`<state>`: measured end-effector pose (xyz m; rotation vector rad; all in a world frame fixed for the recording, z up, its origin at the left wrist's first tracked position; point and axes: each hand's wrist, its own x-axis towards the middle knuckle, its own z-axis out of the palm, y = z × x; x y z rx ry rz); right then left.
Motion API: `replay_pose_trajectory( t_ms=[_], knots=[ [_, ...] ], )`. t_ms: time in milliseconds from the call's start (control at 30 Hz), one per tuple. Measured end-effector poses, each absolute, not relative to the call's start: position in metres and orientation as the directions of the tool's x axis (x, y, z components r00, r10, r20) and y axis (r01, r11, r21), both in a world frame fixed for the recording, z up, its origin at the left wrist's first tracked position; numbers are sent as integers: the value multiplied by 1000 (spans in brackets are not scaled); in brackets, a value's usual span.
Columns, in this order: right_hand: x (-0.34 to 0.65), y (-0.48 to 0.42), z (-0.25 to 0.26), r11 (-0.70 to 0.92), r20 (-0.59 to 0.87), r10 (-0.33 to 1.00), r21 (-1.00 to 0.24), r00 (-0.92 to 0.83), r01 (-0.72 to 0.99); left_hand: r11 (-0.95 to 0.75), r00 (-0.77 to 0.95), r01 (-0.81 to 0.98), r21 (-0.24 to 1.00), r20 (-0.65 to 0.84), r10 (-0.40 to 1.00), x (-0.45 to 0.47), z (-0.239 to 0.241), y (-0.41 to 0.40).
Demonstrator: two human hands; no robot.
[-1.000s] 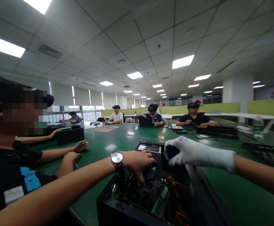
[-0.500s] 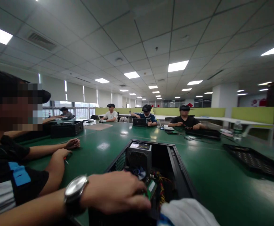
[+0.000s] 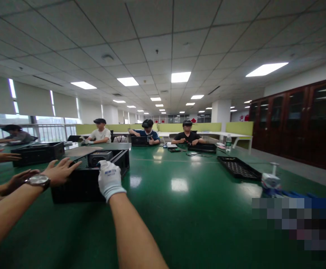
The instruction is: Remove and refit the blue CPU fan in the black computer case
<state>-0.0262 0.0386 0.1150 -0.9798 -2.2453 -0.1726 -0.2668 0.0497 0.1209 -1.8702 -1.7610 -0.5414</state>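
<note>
A black open-topped computer case (image 3: 81, 186) sits on the green table before me. A grey power supply (image 3: 102, 158) shows inside it; the other parts are hidden from this angle. My left hand (image 3: 60, 171), bare and with a watch on the wrist, rests at the case's near left edge with its fingers spread. My right hand (image 3: 110, 180) wears a white glove and is at the near right rim. Its fingers are curled and partly hidden, so whatever they grip cannot be made out.
Another person's hands (image 3: 18, 180) are close on my left, near a second black case (image 3: 39, 152). A black side panel (image 3: 238, 167) lies to the right, near a white-and-blue object (image 3: 271, 181) and a water bottle (image 3: 228, 142). Several people sit across the green table (image 3: 185, 216).
The view has swung to the right, so the case appears farther left. My left hand has come out from over the case's interior to its near edge, fingers now spread. The gloved hand shows fully.
</note>
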Motion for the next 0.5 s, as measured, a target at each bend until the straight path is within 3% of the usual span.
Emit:
replay_pose_trajectory(
  t_ms=[100,200,333,433,500],
  knots=[
    [-14,46,87,689,642,652,-278,-404,669,68,28,991,-113,683,729,-268,102,70],
    [60,56,41,613,626,728,-411,-280,675,65,-39,998,-1,789,613,-209,70,66],
    [179,63,-1,382,513,858,-612,-21,692,-330,293,939,-95,722,627,-92,21,51],
    [237,59,-8,357,463,887,-670,-9,651,-528,475,836,-147,675,564,-21,-5,48],
    [262,65,-11,356,430,902,-698,-34,622,-571,577,787,-233,606,548,8,-14,58]
  ],
)
